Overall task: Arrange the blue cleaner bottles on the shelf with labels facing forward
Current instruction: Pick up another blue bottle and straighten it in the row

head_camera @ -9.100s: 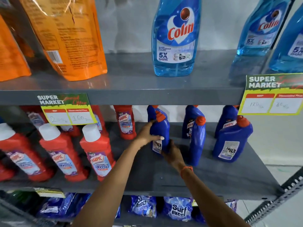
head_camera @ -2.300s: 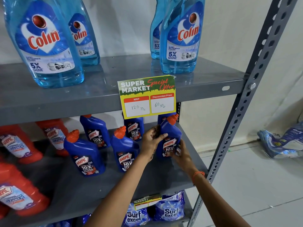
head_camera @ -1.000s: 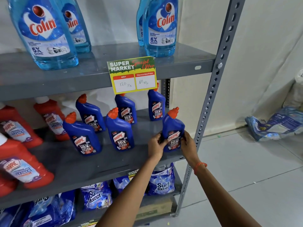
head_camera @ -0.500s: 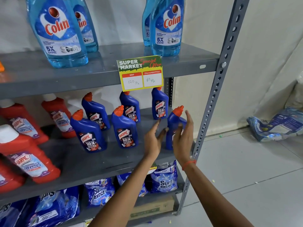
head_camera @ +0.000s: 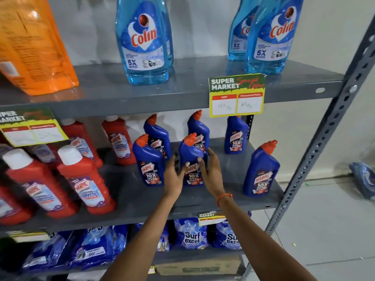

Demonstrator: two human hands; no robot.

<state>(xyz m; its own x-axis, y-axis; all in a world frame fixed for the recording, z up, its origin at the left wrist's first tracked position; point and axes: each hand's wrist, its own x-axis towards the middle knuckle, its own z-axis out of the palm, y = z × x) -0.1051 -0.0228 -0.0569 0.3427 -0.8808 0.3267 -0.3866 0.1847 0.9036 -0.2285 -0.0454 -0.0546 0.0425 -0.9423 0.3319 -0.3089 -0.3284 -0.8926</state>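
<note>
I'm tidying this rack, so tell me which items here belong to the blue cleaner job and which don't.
Job:
blue Harpic bottles
middle shelf
left hand
right hand

Not job:
red Harpic bottles
Colin bottles
orange pouch
Surf Excel packs

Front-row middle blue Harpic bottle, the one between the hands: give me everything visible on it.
The middle front blue bottle is glossy dark-blue plastic with an angled neck and an orange-red cap leaning left. It stands upright on the grey middle shelf; its label, reading Harpic 10X Total Clean, faces forward. The left hand and right hand flank it, fingers spread, some fingertips at its sides and label; no closed grip shows. A second blue bottle stands close on its left.
</note>
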